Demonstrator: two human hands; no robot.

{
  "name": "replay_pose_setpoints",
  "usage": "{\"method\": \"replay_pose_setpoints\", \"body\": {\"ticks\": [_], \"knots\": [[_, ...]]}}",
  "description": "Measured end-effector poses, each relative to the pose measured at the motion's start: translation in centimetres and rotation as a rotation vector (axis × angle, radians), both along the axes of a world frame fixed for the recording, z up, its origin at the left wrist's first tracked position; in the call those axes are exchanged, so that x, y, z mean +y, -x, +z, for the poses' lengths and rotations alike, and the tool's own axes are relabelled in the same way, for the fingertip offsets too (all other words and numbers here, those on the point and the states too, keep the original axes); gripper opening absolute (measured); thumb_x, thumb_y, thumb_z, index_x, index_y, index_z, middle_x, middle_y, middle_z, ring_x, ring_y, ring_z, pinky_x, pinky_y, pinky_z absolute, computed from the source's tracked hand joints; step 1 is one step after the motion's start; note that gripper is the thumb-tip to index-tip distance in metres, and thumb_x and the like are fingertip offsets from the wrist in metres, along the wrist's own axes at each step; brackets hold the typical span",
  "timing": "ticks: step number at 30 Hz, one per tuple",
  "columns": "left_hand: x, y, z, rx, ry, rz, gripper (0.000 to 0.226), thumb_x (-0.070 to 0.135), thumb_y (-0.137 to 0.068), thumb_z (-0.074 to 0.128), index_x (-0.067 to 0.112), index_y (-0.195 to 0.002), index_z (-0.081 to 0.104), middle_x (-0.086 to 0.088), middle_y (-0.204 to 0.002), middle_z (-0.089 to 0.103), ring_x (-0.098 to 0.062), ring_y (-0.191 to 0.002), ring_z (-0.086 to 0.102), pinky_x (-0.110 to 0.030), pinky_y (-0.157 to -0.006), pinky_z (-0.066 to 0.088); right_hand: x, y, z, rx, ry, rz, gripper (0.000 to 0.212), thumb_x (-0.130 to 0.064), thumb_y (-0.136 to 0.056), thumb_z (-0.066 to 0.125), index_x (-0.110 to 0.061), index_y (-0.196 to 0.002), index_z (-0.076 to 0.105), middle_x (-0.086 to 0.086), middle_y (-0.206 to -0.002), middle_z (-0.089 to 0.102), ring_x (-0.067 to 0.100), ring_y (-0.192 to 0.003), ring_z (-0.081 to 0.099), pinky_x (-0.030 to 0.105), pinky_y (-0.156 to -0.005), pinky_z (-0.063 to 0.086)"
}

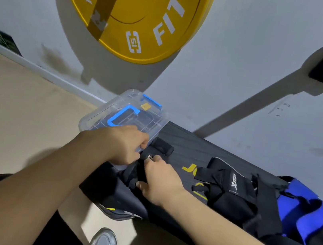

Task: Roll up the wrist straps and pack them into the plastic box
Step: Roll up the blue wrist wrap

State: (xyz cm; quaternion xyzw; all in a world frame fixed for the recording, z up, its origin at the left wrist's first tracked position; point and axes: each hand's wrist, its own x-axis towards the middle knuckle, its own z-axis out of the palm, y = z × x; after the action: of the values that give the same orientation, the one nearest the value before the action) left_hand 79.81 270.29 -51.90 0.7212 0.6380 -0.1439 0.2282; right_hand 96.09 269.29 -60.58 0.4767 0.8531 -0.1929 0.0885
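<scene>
Right hand (160, 180): fingertips (157, 159) and thumb pinch a black strap (134, 172) close by its metal ring (149, 157). Left hand (123, 145): fingers curled tight, knuckles up. Cannot tell whether they close on the strap's end or on the box edge (the hand itself hides it).

The strap lies at the near corner of the box (130, 115), on the bench (184, 144). Box is clear plastic with a blue handle, lid on, not yet opened for packing. One roll (163, 146) sits just right of the box. Further right is a loose pile (228, 189) of black straps, with a blue piece (300, 208) beyond it. Above the box hangs a yellow plate (131, 13).

Handling, as judged: the webbing looks light and limp and won't hold shape, so a roll likely springs loose unless pinched. Best to start at the ring end (the only stiff part), wind around it, and keep a thumb on the outer wrap. Nothing fragile here. The lid will need a free hand first.
</scene>
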Motion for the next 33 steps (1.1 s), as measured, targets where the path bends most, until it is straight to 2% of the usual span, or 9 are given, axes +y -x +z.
{"method": "replay_pose_setpoints", "body": {"ticks": [5, 9, 11, 14, 19, 23, 28, 31, 33], "knots": [[-0.1, 0.4, 0.0, -0.022, 0.005, -0.008, 0.031, 0.034, -0.109, 0.056, 0.027, -0.139, 0.053, 0.004, -0.111, 0.038, -0.020, -0.107, 0.046, -0.032, -0.090, 0.035, 0.5, 0.7, -0.6, 0.035, -0.144, -0.025, 0.035, -0.030, -0.102, 0.061, -0.007, -0.127, 0.051, 0.019, -0.126, 0.056, 0.047, -0.107, 0.066, 0.043, -0.072, 0.040], [-0.3, 0.3, 0.0, -0.019, 0.008, -0.008, 0.033, 0.034, -0.109, 0.055, 0.027, -0.141, 0.053, 0.003, -0.116, 0.039, -0.020, -0.109, 0.046, -0.032, -0.091, 0.036, 0.1, 0.9, -1.2, -0.009, -0.207, -0.016, 0.029, -0.025, -0.106, 0.053, -0.014, -0.132, 0.046, 0.016, -0.127, 0.059, 0.043, -0.107, 0.068, 0.041, -0.069, 0.038], [-0.3, 0.1, 0.0, -0.016, 0.003, -0.015, 0.033, 0.032, -0.109, 0.055, 0.026, -0.141, 0.053, 0.003, -0.117, 0.039, -0.021, -0.110, 0.046, -0.032, -0.090, 0.036, -0.2, 0.8, -1.3, -0.062, -0.249, 0.005, 0.030, -0.025, -0.106, 0.054, -0.014, -0.133, 0.047, 0.014, -0.129, 0.060, 0.039, -0.114, 0.063, 0.041, -0.072, 0.040], [-0.2, -0.2, 0.0, -0.016, -0.010, -0.002, 0.032, 0.029, -0.108, 0.054, 0.027, -0.140, 0.055, 0.002, -0.117, 0.039, -0.023, -0.109, 0.050, -0.033, -0.089, 0.039, -0.4, 0.3, -0.8, -0.109, -0.295, 0.064, 0.041, -0.035, -0.101, 0.060, -0.012, -0.133, 0.049, 0.015, -0.131, 0.058, 0.037, -0.121, 0.056, 0.044, -0.088, 0.047], [-0.2, -1.0, 0.1, -0.028, -0.072, -0.027, 0.024, 0.028, -0.108, 0.054, 0.027, -0.132, 0.058, 0.004, -0.112, 0.039, -0.023, -0.112, 0.054, -0.034, -0.090, 0.043, -1.9, -1.5, 1.2, -0.100, -0.206, 0.011, 0.057, -0.040, -0.097, 0.066, -0.009, -0.139, 0.043, 0.017, -0.134, 0.054, 0.040, -0.123, 0.056, 0.045, -0.086, 0.051], [-0.4, -2.8, 0.6, -0.023, -0.099, -0.063, 0.015, 0.024, -0.107, 0.053, 0.026, -0.120, 0.060, 0.004, -0.111, 0.048, -0.025, -0.111, 0.059, -0.039, -0.095, 0.052, -2.5, -3.9, 3.0, -0.146, -0.146, 0.026, 0.037, -0.033, -0.099, 0.062, -0.010, -0.125, 0.051, 0.017, -0.124, 0.063, 0.041, -0.115, 0.065, 0.039, -0.073, 0.041], [-0.5, -6.8, 1.9, -0.007, -0.106, -0.139, 0.014, 0.023, -0.105, 0.053, 0.023, -0.117, 0.061, 0.000, -0.118, 0.062, -0.028, -0.113, 0.061, -0.048, -0.099, 0.055, -2.9, -9.4, 5.8, -0.210, -0.037, 0.005, 0.029, -0.037, -0.100, 0.058, -0.012, -0.115, 0.060, 0.018, -0.123, 0.064, 0.043, -0.111, 0.067, 0.040, -0.075, 0.043], [-0.3, -10.2, 2.5, -0.048, -0.097, -0.199, 0.013, 0.026, -0.105, 0.054, 0.024, -0.115, 0.061, 0.002, -0.114, 0.062, -0.028, -0.113, 0.061, -0.045, -0.097, 0.055, -2.4, -14.0, 7.9, -0.182, -0.020, -0.114, 0.029, -0.041, -0.099, 0.054, -0.016, -0.107, 0.064, 0.015, -0.117, 0.067, 0.041, -0.109, 0.066, 0.039, -0.076, 0.046], [-0.2, -13.0, 2.8, -0.103, -0.099, -0.253, 0.013, 0.029, -0.104, 0.056, 0.024, -0.113, 0.064, 0.007, -0.101, 0.062, -0.027, -0.111, 0.063, -0.044, -0.095, 0.056, -1.7, -17.9, 9.6, -0.066, -0.067, -0.302, 0.025, -0.037, -0.097, 0.053, -0.020, -0.103, 0.070, 0.012, -0.110, 0.073, 0.039, -0.105, 0.068, 0.041, -0.081, 0.055]]}}
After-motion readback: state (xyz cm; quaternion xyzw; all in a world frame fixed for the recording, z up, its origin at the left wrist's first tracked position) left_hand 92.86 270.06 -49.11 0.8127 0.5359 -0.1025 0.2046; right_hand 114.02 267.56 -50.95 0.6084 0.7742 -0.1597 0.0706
